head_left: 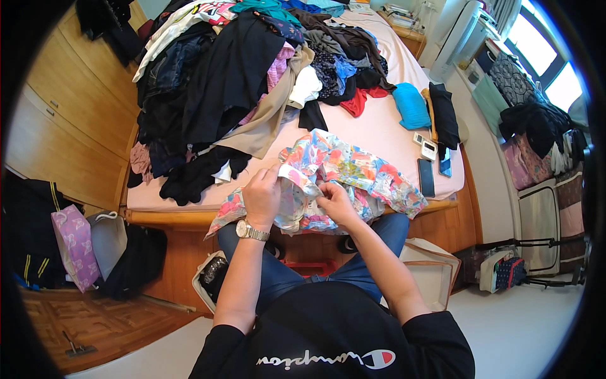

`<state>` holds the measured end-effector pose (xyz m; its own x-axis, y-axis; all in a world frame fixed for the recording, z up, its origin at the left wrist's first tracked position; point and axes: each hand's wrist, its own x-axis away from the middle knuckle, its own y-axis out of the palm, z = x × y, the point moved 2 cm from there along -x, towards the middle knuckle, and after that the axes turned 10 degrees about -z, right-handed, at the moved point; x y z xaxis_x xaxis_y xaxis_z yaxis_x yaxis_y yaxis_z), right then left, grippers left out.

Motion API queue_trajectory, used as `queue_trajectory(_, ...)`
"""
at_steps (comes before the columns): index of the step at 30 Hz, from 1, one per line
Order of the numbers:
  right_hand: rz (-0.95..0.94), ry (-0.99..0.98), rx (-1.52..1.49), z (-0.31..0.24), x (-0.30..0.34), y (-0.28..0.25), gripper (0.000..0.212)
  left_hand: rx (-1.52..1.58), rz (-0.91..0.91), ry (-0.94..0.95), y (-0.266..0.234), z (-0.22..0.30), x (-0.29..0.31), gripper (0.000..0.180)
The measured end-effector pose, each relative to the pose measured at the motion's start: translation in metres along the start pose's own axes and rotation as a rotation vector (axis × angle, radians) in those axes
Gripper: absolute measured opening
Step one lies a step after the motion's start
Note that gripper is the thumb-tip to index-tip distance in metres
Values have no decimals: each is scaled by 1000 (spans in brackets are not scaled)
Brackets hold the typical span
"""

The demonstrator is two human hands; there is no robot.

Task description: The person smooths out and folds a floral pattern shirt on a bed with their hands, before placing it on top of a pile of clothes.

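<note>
A floral shirt (pixel 372 174) in pink, blue, orange and white lies crumpled at the near edge of the bed, partly over my lap. With fingers pinched, my left hand (pixel 261 197) grips its edge at the upper left; a metal watch is on that wrist. My right hand (pixel 336 205) pinches the same shirt a little to the right, near what looks like its collar or front edge. Between the two hands the fabric is lifted slightly off the bed. One sleeve spreads out to the right; another part hangs past the bed edge at left.
A large heap of clothes (pixel 233 82) covers the bed's far left. At right lie a blue folded bundle (pixel 411 106), a black pouch (pixel 444 117), a phone (pixel 426 177) and a small white device (pixel 428 150). Open storage boxes (pixel 429 271) flank my legs; bags (pixel 77 246) stand left.
</note>
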<state>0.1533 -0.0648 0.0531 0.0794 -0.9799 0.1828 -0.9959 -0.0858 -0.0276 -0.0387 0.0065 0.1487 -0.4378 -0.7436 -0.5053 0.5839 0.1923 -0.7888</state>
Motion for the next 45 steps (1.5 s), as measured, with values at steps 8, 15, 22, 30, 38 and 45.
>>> queue_trajectory(8,-187,93,-1265,2,1,-5,16,-30,1,-31,0,-12,2,25)
queue_trajectory(15,431,-400,621,-69,16,13,37,19,-33,-35,-1,-7,2,28)
queue_trajectory(22,268,-488,1011,-110,-42,-9,21,0,-135,-12,3,4,-8,23)
queue_trajectory(30,345,-449,440,-160,-58,-84,14,38,-92,-51,-2,-38,-45,28)
queue_trajectory(38,-24,-403,76,-212,-27,-127,33,1552,-136,-256,-2,-9,-114,39)
queue_trajectory(45,128,-604,1010,-207,-14,-138,47,701,-438,-3,-61,5,-130,22)
